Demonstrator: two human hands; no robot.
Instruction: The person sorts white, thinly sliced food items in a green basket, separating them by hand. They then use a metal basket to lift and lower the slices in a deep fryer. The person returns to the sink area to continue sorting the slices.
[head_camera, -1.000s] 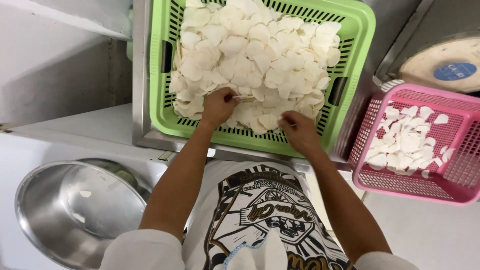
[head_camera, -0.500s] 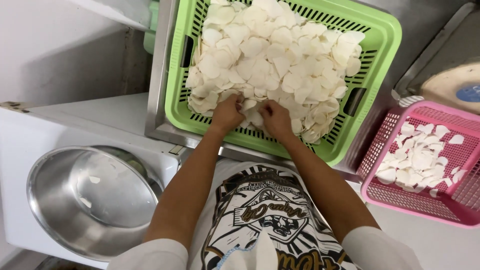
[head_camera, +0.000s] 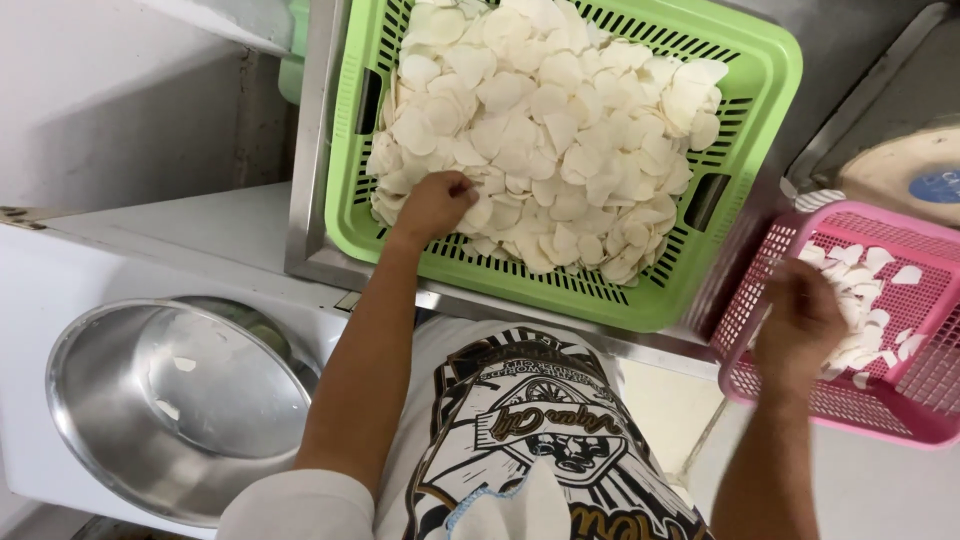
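A green plastic basket (head_camera: 765, 70) holds a heap of thin white slices (head_camera: 560, 130). My left hand (head_camera: 432, 205) lies on the near left edge of that heap, fingers curled into the slices. My right hand (head_camera: 800, 320) hovers over the near left corner of a pink plastic basket (head_camera: 905, 225), which holds a thinner layer of the same white slices (head_camera: 870, 275). That hand is blurred and its fingers are bent, so I cannot tell whether anything is in it.
A large steel bowl (head_camera: 110, 420) with a few white bits in it sits low on the left. The green basket rests in a steel tray (head_camera: 308, 150). A round pale object with a blue label (head_camera: 915, 175) lies behind the pink basket.
Both hands were together at the near edge of the green basket's heap. My right hand has swung right to the pink basket; my left hand stays on the heap.
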